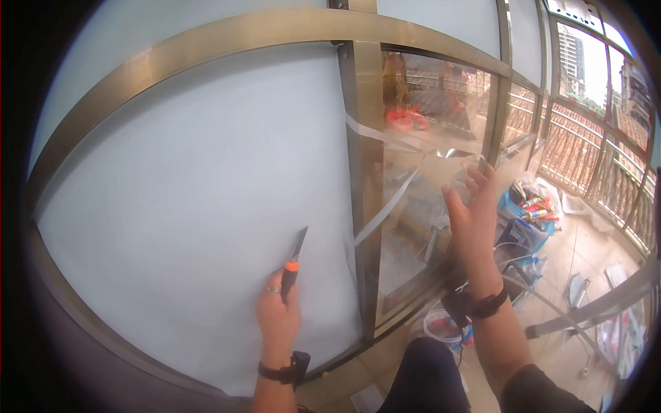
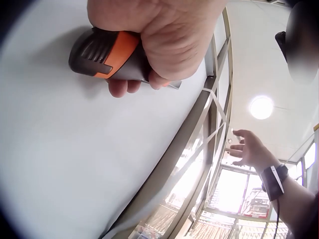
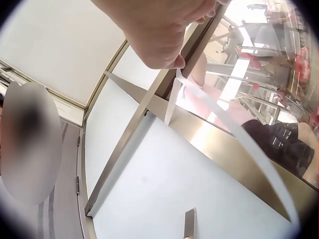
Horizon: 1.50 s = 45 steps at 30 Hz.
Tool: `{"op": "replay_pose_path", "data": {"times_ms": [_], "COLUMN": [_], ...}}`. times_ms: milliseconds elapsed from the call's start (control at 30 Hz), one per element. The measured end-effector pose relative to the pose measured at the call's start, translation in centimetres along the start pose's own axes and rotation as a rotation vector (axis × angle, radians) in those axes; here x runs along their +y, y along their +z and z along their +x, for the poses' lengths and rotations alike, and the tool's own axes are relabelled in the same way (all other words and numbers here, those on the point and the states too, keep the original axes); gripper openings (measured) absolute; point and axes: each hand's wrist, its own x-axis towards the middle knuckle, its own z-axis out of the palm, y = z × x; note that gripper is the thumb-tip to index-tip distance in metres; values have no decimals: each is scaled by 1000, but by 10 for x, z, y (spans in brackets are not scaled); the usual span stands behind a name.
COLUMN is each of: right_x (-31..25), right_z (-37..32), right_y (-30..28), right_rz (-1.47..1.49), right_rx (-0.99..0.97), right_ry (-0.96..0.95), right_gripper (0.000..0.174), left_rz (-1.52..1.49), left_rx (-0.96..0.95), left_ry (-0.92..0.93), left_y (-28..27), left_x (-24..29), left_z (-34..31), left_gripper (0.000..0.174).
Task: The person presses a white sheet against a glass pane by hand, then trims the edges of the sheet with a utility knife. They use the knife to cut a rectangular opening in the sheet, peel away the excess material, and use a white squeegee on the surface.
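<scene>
My left hand grips a utility knife with a black and orange handle. Its blade points upward in front of the pale panel. From the left wrist view, the knife handle lies across the palm with fingers curled round it. My right hand is raised before the glass pane, its thumb apart from the bent fingers. A thin white strip runs out from the metal frame toward it. Seen from the right wrist, the strip folds right at the right hand's fingertips.
A brass-coloured metal frame borders the panel and glass. Right of my right arm, a blue tub holds tubes and bags on the tiled floor. Loose scraps lie farther right. Barred windows stand beyond.
</scene>
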Motion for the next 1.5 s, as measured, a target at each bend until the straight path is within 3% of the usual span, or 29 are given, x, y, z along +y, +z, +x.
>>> {"op": "replay_pose_path", "data": {"times_ms": [33,167,233,267,333,367,433,567,733,833,967,1100,1200,1267,1400,1467,1500], "right_x": [-5,-73,-100,-104,-105,-98,-81,-76,-83,-72,-68,-52,-26,6,149,211,219], "right_z": [9,28,30,34,40,41,48,38,23,29,32,28,16,-4,-71,-115,-132], "right_y": [6,13,27,32,42,45,45,27,53,60,34,11,-3,-5,-4,-14,-22], "right_rz": [-32,36,147,148,-139,-141,-94,-12,-208,-147,1,-50,-18,-17,-294,-1024,-1031], "right_rx": [153,173,59,61,-414,-414,-388,-325,-199,-293,-427,-342,-410,-545,-854,-1441,-1476], "right_ry": [-200,-337,-476,-481,-257,-261,-319,-258,-550,-472,-398,-493,-354,-78,66,185,196], "right_gripper": [72,75,60,60,41,41,21,24,36,31,24,24,28,28,34,44,44], "left_rz": [29,-1,-5,-6,-39,-42,-36,-21,-68,-64,-40,-62,-118,-166,-94,-85,-94], "left_rx": [-5,18,46,50,64,66,26,5,6,48,8,3,5,-7,-88,-139,-263], "left_ry": [6,46,87,89,91,91,35,11,15,91,21,74,140,152,93,61,-15], "left_y": [0,6,7,9,10,10,8,9,10,17,13,13,10,6,-5,-11,-14], "left_x": [-1,-11,-12,-13,-15,-14,-12,-12,-7,-19,-17,-21,-17,-15,-19,-23,-25], "left_z": [0,-1,-3,-3,-5,-6,-5,-6,-5,-5,-8,-9,-9,-11,-34,-58,-69], "left_gripper": [34,34,35,35,32,32,33,34,34,35,34,34,33,32,28,28,27]}}
